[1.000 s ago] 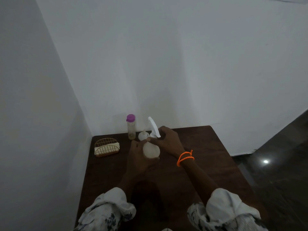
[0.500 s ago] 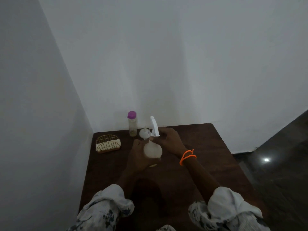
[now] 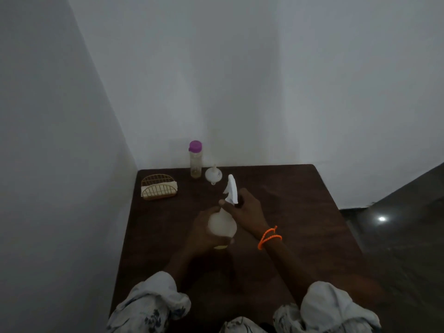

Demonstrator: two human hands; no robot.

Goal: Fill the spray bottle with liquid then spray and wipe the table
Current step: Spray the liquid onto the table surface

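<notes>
If the right hand (image 3: 245,210) twists the spray head (image 3: 231,189) off too sharply, the bottle (image 3: 222,225) could tip and spill, since it is held above the surface (image 3: 300,212). The left hand (image 3: 204,233) wraps the bottle's body; the right hand's fingers (image 3: 224,203) curl round the head at the neck.

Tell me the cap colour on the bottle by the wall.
Purple cap on the clear bottle, seen in the head view.

pretty dim and murky overall, soft grainy detail. white walls (image 3: 216,68) go grey, the dark table (image 3: 300,212) swallows shadows. one small bright glare spot (image 3: 381,218) on the floor, wide-angle bending at edges.
</notes>
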